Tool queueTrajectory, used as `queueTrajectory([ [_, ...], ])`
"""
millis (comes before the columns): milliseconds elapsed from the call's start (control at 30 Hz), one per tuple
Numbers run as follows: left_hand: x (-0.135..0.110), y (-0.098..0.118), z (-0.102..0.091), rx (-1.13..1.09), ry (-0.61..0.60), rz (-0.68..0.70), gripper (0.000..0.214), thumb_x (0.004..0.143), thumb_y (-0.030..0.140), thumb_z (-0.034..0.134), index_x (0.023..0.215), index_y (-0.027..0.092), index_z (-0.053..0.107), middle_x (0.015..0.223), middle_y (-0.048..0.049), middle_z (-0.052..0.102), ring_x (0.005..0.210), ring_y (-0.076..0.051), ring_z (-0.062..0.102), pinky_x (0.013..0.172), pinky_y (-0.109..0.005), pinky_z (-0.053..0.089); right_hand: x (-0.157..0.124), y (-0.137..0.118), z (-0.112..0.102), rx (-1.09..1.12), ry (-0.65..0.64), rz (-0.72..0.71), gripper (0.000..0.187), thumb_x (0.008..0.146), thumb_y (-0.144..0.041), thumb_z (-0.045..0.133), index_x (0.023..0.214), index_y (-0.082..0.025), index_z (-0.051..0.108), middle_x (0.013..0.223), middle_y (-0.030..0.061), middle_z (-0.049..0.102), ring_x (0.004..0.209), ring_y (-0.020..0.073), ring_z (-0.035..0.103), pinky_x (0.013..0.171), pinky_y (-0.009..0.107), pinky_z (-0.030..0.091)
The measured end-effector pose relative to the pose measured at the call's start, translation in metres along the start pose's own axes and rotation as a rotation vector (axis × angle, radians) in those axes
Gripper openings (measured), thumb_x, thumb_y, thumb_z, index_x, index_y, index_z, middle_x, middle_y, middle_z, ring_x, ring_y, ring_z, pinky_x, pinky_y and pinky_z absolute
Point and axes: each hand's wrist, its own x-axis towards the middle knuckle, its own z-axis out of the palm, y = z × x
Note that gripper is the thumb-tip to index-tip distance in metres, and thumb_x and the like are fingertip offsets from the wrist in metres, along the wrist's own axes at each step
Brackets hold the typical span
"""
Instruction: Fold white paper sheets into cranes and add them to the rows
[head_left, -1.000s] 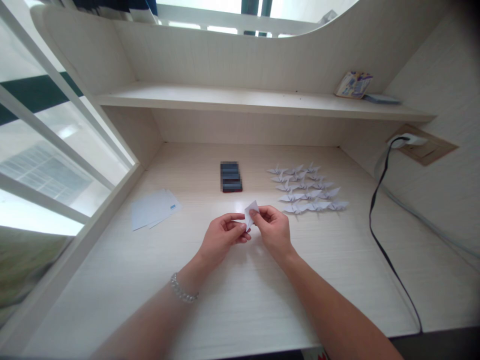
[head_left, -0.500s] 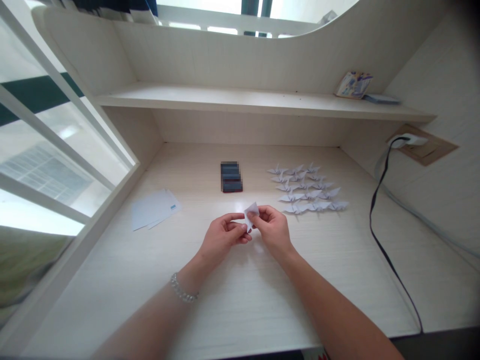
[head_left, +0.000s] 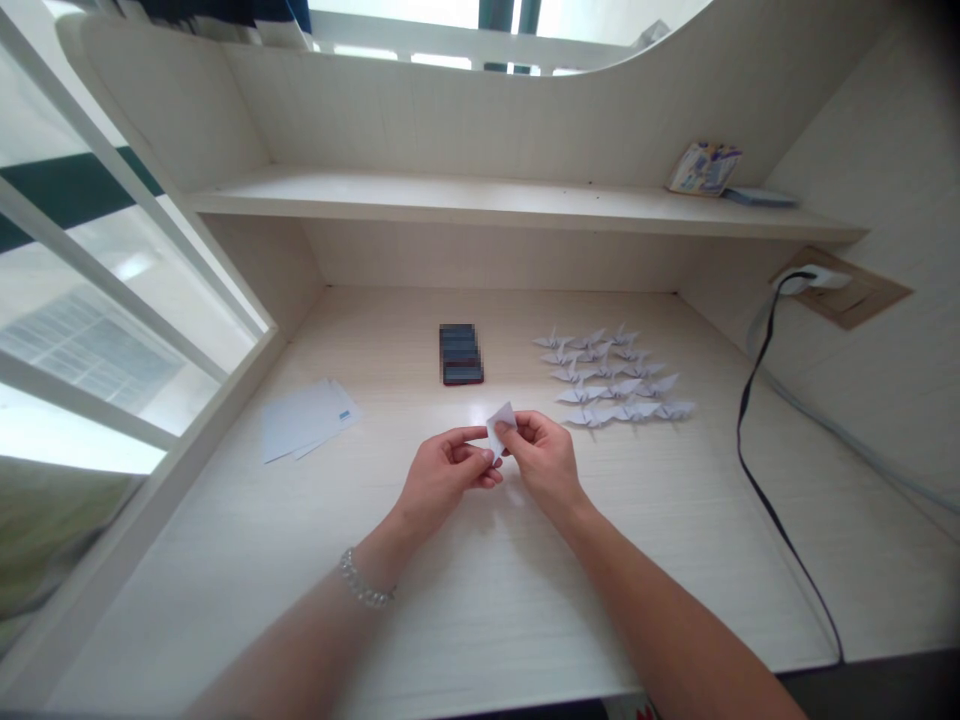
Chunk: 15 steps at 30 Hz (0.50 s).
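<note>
Paper (head_left: 500, 414) has barely shifted: left hand (head_left: 448, 463) and right hand (head_left: 551, 455) pinch it over the desk (head_left: 480, 600), cranes (head_left: 592, 393) at its two o'clock, shelf (head_left: 450, 196) at twelve holding a packet (head_left: 703, 168) towards one.

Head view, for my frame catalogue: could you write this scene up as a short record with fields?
Left hand: holding a folded paper at its lower left
Right hand: pinching the same paper from the right
Worn, left: bracelet
Desk, left: overlapping white sheets
Desk, beyond the hands: dark pixelated object
Desk, right: paper cranes in rows
Shelf, right: colourful packet
Far right: black cable, plugged in
</note>
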Motion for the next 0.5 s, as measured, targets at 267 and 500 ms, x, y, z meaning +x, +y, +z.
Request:
queueTrajectory([
  [267, -0.0023, 0.0014, 0.0057, 0.044, 0.056, 0.038, 0.041, 0.068, 0.023, 0.069, 0.104, 0.009, 0.056, 0.069, -0.0063, 0.066, 0.061, -0.015, 0.063, 0.060, -0.027, 0.051, -0.0004, -0.0003, 0.0012, 0.004, 0.035, -0.029, 0.024, 0.074, -0.039, 0.063, 0.079, -0.016, 0.062, 0.063, 0.0005, 0.062, 0.053, 0.0122, 0.055, 0.051, 0.024, 0.046],
  [500, -0.0037, 0.0032, 0.0040, 0.007, 0.019, 0.022, 0.042, 0.066, 0.018, 0.070, 0.105, 0.011, 0.056, 0.072, -0.0063, 0.067, 0.061, -0.015, 0.063, 0.059, -0.027, 0.050, 0.0003, -0.0014, 0.0005, 0.006, 0.050, -0.032, 0.026, 0.074, -0.041, 0.062, 0.080, -0.015, 0.062, 0.064, 0.0010, 0.062, 0.053, 0.0126, 0.055, 0.050, 0.025, 0.046],
])
